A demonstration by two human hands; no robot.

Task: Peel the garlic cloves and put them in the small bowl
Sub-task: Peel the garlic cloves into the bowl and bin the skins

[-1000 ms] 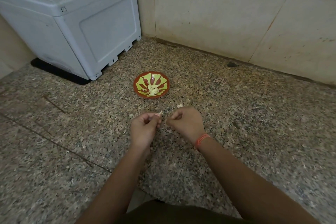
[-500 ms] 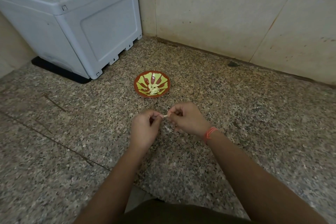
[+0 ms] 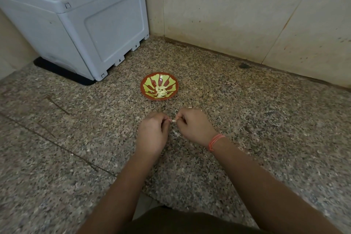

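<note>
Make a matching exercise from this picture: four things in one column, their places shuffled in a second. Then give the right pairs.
Things
1. small bowl
2. garlic clove
3. grey box
4. orange thread

Places
A. tied round the arm just behind the right hand
B. at the far left of the stone surface
C. pinched between the left hand and the right hand
D. beyond both hands, with peeled cloves inside

Pairs: 1-D, 2-C, 3-B, 4-A
</note>
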